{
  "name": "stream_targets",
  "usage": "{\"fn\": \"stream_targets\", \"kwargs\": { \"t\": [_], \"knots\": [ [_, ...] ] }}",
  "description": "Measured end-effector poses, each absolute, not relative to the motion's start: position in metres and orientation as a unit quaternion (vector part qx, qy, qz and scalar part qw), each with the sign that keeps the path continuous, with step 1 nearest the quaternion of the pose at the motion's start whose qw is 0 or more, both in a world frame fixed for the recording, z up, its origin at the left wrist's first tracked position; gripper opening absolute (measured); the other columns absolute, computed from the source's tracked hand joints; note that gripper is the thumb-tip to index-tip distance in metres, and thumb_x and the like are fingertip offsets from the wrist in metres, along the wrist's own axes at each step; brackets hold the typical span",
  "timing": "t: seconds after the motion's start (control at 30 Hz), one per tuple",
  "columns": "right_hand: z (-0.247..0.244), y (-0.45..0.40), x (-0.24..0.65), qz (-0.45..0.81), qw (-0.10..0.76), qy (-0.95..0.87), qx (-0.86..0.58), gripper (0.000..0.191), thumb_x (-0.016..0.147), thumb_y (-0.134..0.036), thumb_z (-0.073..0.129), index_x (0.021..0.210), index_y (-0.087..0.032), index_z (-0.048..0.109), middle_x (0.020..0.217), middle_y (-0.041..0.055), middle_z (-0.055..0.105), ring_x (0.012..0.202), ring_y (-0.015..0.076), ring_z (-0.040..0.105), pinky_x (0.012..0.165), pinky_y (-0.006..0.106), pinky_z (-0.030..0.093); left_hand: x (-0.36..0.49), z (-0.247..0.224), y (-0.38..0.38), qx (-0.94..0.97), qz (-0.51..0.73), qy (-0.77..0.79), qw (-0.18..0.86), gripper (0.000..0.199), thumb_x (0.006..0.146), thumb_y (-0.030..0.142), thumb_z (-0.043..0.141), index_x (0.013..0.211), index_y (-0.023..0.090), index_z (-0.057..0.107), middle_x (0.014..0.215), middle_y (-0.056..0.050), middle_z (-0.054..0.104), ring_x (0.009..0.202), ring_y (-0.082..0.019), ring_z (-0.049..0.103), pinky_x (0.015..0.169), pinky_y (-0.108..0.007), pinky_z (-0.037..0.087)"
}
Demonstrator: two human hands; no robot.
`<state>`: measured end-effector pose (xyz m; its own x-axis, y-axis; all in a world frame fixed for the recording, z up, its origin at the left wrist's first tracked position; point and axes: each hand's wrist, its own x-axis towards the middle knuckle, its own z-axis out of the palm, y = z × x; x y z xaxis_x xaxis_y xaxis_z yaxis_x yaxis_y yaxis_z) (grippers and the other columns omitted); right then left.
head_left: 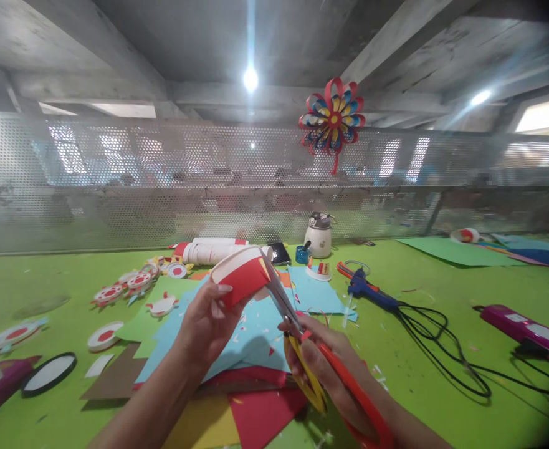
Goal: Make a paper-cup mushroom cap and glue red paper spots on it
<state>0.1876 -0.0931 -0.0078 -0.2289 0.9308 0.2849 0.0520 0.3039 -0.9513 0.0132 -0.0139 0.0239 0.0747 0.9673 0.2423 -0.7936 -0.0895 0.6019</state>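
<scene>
My left hand (pixel 213 324) grips a white paper cup (pixel 225 271) with a band of red paper (pixel 246 280) round its side, tilted above the table. The thumb presses on the red band. In my right hand (pixel 325 349) is a pair of scissors (pixel 283 305) with one orange-red and one yellow handle. Its blades point up and left and meet the cup's right edge; whether they are parted I cannot tell. Beneath both hands lie light blue paper sheets (pixel 250 337) strewn with small scraps.
A blue glue gun (pixel 372 293) with a looped black cable and a purple power strip (pixel 526 327) lie on the right. Decorated paper discs (pixel 138 280) sit at left. A white bottle (pixel 318 237) stands behind, before a perforated screen (pixel 237 212) with a paper flower (pixel 334 118).
</scene>
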Motion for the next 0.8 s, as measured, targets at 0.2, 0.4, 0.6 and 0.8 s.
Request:
{"fn": "stream_targets", "kwargs": {
  "t": [0.2,0.4,0.6,0.8],
  "knots": [
    [-0.0076,-0.0944,0.1871,0.442,0.485,-0.638,-0.402,0.049,0.085,-0.060,0.048,0.109,-0.018,0.055,0.075,0.0025,0.052,0.063,0.0134,0.050,0.058,0.027,0.042,0.0134,0.0206,-0.0129,0.333,0.668,0.123,0.654,0.036,0.063,0.006,0.058,0.094,0.020,0.069,0.085,-0.002,0.073,0.091,-0.023,0.066,0.090,-0.042,0.053],
    [-0.0063,-0.0936,0.1884,0.425,0.472,-0.659,-0.402,0.052,0.086,-0.061,0.046,0.110,-0.016,0.055,0.071,0.0016,0.052,0.059,0.0121,0.046,0.054,0.026,0.039,0.0138,0.0203,-0.0130,0.340,0.669,0.132,0.648,0.037,0.063,0.006,0.058,0.096,0.018,0.069,0.089,-0.005,0.073,0.094,-0.025,0.066,0.089,-0.040,0.053],
    [-0.0075,-0.0930,0.1862,0.448,0.485,-0.637,-0.398,0.052,0.086,-0.062,0.046,0.108,-0.016,0.055,0.071,0.0017,0.052,0.058,0.0110,0.046,0.052,0.024,0.038,0.0137,0.0210,-0.0132,0.333,0.666,0.130,0.654,0.041,0.064,0.006,0.057,0.101,0.019,0.068,0.089,-0.004,0.073,0.092,-0.024,0.066,0.088,-0.040,0.054],
    [-0.0130,-0.0922,0.1863,0.464,0.489,-0.616,-0.408,0.057,0.083,-0.066,0.047,0.107,-0.016,0.056,0.069,0.0016,0.053,0.056,0.0103,0.047,0.052,0.024,0.037,0.0144,0.0217,-0.0145,0.329,0.667,0.130,0.656,0.038,0.063,0.006,0.057,0.098,0.018,0.068,0.087,-0.004,0.073,0.087,-0.022,0.067,0.088,-0.039,0.054]
  ]
}}
